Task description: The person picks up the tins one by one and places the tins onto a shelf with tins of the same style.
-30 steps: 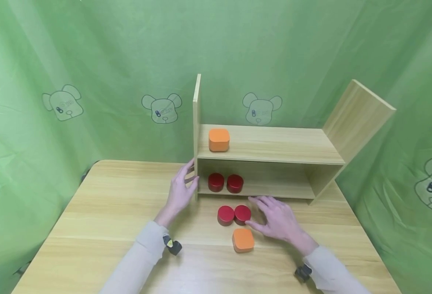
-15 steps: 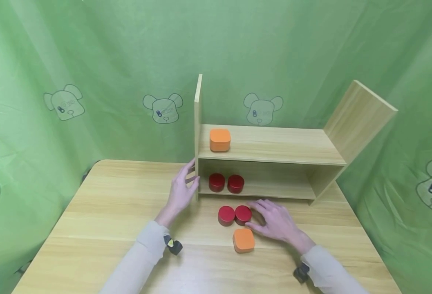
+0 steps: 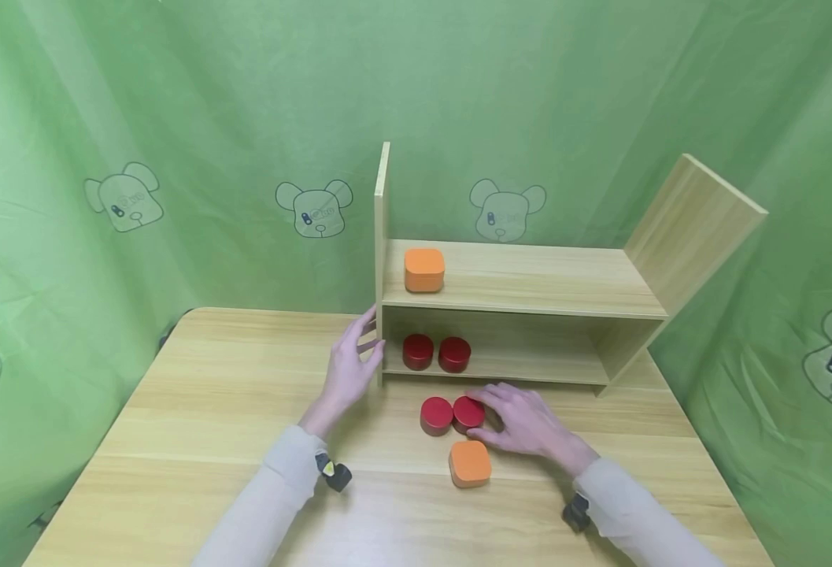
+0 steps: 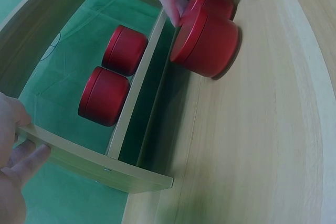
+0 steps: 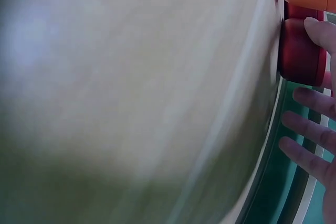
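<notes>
R hand (image 3: 529,421) has thumb & forefinger either side of the R front red box (image 3: 468,413), pinching it; in R wrist view the other fingers are stretched out near the shelf's lower edge. That box is on the table (image 3: 175,409), upright, right next to the L front red box (image 3: 436,415). Front orange box (image 3: 469,463) sits on the table just nearer the person, corners rounded. L hand (image 3: 347,374) grips the L side panel (image 3: 379,236) of a wooden shelf (image 3: 529,279), partly cut off in L wrist view.

Lower board, L end: inner L red box (image 3: 418,352) & inner R red box (image 3: 454,355), side by side w/ a small gap. Upper board, L end: upper orange box (image 3: 423,270), near the panel.

Writing: green curtain (image 3: 416,94) behind carries mouse-like head prints (image 3: 504,209), each w/ a dark eye-like mark & tiny faint lettering on the face, too small to read. Black unit on L wrist (image 3: 334,472) bears a yellow triangular mark, details n/legible. Black unit on R wrist (image 3: 576,513) is dark. Sleeves (image 3: 267,488) are pale, plain.
</notes>
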Available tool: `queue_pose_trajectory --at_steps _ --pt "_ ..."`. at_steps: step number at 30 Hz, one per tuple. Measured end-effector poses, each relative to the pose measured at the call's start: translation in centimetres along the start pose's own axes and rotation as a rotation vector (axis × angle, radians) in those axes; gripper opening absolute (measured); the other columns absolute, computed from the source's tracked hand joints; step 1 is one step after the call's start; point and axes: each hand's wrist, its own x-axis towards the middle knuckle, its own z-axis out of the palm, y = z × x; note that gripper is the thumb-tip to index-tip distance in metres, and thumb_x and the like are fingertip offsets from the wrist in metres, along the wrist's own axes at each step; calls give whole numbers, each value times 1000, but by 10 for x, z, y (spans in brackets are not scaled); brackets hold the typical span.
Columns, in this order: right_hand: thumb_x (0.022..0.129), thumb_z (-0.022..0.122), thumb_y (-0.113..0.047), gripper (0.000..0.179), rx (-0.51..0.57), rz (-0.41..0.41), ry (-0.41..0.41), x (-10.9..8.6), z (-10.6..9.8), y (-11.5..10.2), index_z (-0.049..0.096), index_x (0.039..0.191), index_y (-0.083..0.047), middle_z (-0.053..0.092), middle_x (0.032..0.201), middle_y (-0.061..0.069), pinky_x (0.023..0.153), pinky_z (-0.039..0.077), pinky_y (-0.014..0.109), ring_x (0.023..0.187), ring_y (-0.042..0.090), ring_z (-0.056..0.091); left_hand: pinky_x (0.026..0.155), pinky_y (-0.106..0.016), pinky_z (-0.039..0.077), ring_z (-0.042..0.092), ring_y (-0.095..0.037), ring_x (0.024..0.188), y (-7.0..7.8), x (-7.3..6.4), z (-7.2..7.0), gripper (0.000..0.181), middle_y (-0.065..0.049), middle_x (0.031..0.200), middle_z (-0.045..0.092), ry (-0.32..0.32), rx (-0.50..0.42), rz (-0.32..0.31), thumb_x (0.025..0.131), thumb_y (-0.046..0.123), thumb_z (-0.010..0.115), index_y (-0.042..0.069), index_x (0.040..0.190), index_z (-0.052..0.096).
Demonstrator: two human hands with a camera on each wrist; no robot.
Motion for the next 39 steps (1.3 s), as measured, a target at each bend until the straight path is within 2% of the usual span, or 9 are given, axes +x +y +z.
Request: queue_pose_trajectory --at_steps 2,9,19,27,32,39 --pt "83 82 -59 66 4 3 -10 1 0 0 70 136 -21 78 122 -4 62 47 11 99 12 73 100 -37 66 66 -41 130 0 0 0 67 -24 148 59 -2 2 -3 96 -7 66 6 158 44" --pt "85 82 -52 62 29 15 -39 1 -1 -3 69 137 -19 77 125 -1 71 62 22 104 15 75 101 -41 66 65 -41 131 2 0 -1 67 -24 149 59 -5 -4 -5 96 -7 66 6 158 44" --pt "84 83 -49 62 17 -9 -3 -3 -1 -3 70 135 -17 77 124 0 76 67 29 105 17 75 101 -44 67 66 -42 130 1 0 1 67 -24 149 59 -4 -3 -1 96 -7 66 5 158 44" --pt "84 82 -50 64 15 28 -13 -11 -7 -1 69 138 -17 76 130 4 90 69 42 114 23 75 100 -44 67 67 -42 128 2 0 1 67 -24 147 60 5 3 -8 95 -9 67 5 157 45" --pt "83 84 -46 64 14 54 15 -18 -12 -1 69 137 -15 76 130 7 91 69 46 115 28 75 100 -47 67 66 -42 128 1 0 1 67 -25 148 59 -1 3 -7 96 -7 66 5 158 44" --pt "80 86 -44 64 -43 54 99 -25 -13 2 71 133 -12 78 123 10 82 70 45 107 31 77 99 -47 67 67 -43 128 2 0 1 67 -25 150 58 6 6 -7 95 -8 66 5 158 44"
